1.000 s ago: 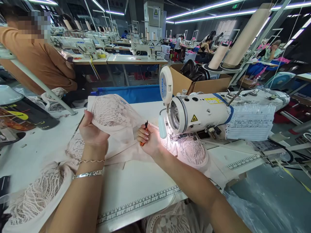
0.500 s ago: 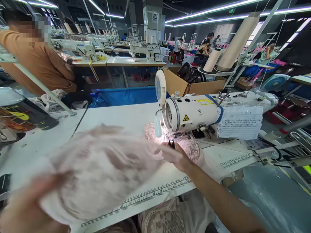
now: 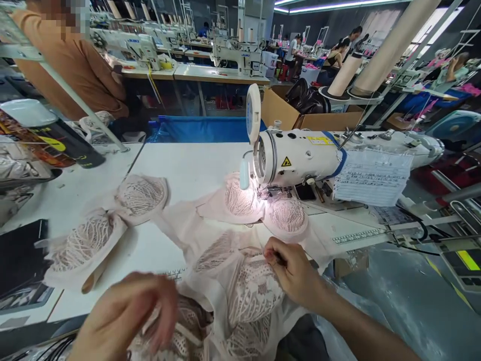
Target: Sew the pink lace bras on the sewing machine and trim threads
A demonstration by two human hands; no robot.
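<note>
My right hand (image 3: 296,273) is closed, thumb and fingertips pinching the upper edge of a pale pink lace bra (image 3: 257,288) that hangs over the table's front edge. A dark spot shows inside its curled fingers, too small to name. Lower left, my left hand (image 3: 131,313) hovers over the lace pieces in my lap, fingers loosely bent and somewhat blurred, with nothing visible in them. Another pink bra (image 3: 287,215) lies under the lit needle area of the white sewing machine (image 3: 300,155). At the left, a separate lace bra (image 3: 80,240) rests on the tabletop.
A dark spray can (image 3: 75,140) lies tilted at the left beside a slanting metal pole. Behind the table are a blue cloth bin (image 3: 206,129) and a cardboard box (image 3: 281,108). Thread cones (image 3: 345,75) stand at the right. A person in brown sits beyond, back left.
The bra swept leftward by my left hand now lies on the table's left side. My left hand has come back toward my lap. My right hand has moved down from the machine to another bra.
</note>
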